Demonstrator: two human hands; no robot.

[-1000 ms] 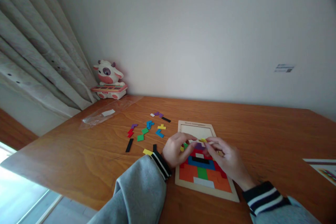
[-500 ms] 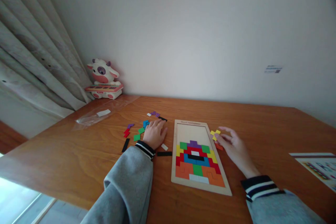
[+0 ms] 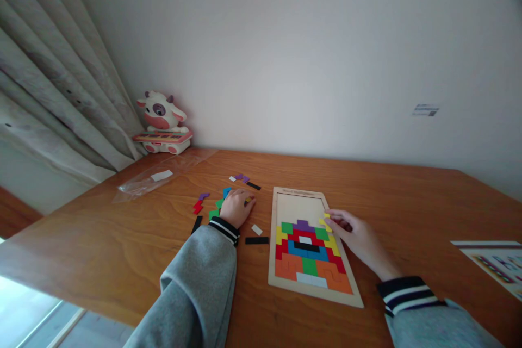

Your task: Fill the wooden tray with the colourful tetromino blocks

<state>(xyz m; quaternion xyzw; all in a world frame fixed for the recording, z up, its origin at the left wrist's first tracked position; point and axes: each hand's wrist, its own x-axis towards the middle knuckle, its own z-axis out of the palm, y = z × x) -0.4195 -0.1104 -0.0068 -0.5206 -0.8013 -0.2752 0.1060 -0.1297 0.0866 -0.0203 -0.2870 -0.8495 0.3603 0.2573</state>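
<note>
A wooden puzzle board (image 3: 314, 293) lies on the table, its lower part filled with coloured block pieces and its upper part bare. My right hand (image 3: 354, 231) is at the board's right edge, thumb and fingers closed on a yellow puzzle piece (image 3: 325, 222) above the frame. Left of the board, my left hand (image 3: 235, 208) pinches another small yellow piece (image 3: 247, 200), mostly covered by the fingers. Close around that hand lie green pieces (image 3: 214, 214), a blue piece (image 3: 227, 192), a white piece (image 3: 256, 230) and a black bar (image 3: 256, 240).
Purple pieces (image 3: 242, 178) and a second black bar (image 3: 253, 186) lie farther back. A red piece (image 3: 198, 207) lies to the left. A clear plastic bag (image 3: 141, 184) and a cow toy (image 3: 163, 122) occupy the back left. A printed sheet (image 3: 495, 261) is at the right.
My right hand has moved left with its yellow piece, from beside the board to over its edge. My left hand has drawn back slightly, and a yellow piece now shows in its fingers.
</note>
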